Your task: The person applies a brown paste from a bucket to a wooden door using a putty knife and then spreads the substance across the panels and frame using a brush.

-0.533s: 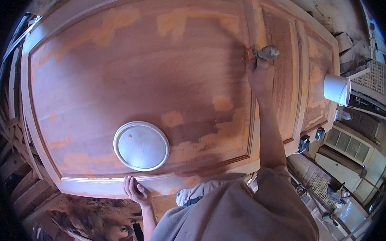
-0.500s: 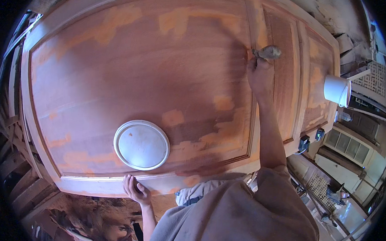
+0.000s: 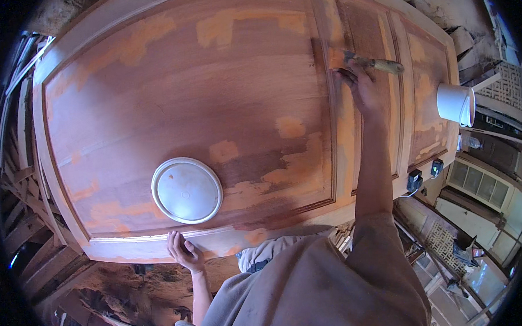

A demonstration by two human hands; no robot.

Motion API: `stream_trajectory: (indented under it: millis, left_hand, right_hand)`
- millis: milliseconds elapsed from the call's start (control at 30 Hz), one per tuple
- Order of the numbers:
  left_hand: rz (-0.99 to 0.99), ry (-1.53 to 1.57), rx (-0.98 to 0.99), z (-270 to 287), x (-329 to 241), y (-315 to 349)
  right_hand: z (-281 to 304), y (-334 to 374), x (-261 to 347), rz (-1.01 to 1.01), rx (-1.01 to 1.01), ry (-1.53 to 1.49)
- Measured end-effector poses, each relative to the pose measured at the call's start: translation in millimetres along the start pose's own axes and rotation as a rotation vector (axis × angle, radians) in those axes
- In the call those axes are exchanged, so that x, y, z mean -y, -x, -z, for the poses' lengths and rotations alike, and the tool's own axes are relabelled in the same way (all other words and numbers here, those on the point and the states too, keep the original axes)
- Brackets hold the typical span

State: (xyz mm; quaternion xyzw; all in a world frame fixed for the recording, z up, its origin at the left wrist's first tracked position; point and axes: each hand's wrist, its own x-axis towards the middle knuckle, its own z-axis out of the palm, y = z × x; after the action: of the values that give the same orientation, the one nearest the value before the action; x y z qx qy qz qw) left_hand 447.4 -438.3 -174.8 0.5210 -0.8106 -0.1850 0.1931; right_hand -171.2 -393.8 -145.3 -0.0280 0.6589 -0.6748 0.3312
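A large reddish-brown wooden door point(image 3: 188, 101) with framed panels and orange patches lies flat in front of me. My right hand point(image 3: 366, 89) reaches to its far right part and grips a paintbrush point(image 3: 384, 66) by the dark metal part near the bristles; its worn handle points right. The bristle end touches the moulding between the big panel and a narrower one, beside a dark, wet-looking strip. At the near edge my left hand point(image 3: 184, 252) rests on the frame, fingers loosely bent and thumb apart, holding nothing. A round white lid point(image 3: 187, 190) lies on the panel just beyond it.
A white bucket point(image 3: 454, 104) stands at the door's right end. Two small black devices point(image 3: 414, 180) with a white cable sit by the near right edge. Stacked timber point(image 3: 42, 235) lines the left. Glazed frames and carved lattice panels point(image 3: 444, 238) stand at the right.
My right hand has shifted slightly along the moulding, and the brush handle has swung to point farther right. My left hand stays on the edge. The view has moved slightly.
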Motion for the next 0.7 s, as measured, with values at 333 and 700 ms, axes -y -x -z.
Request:
stream_trajectory:
  millis: [333, 700]
  left_hand:
    - [0.008, -0.008, 0.009, 0, -2, -2]
    - [-0.014, 0.006, 0.012, 1, 1, -1]
  right_hand:
    - [-14, 75, -42, 0.408, -0.258, 1.118]
    - [-78, 74, -79, 0.716, -0.372, 1.8]
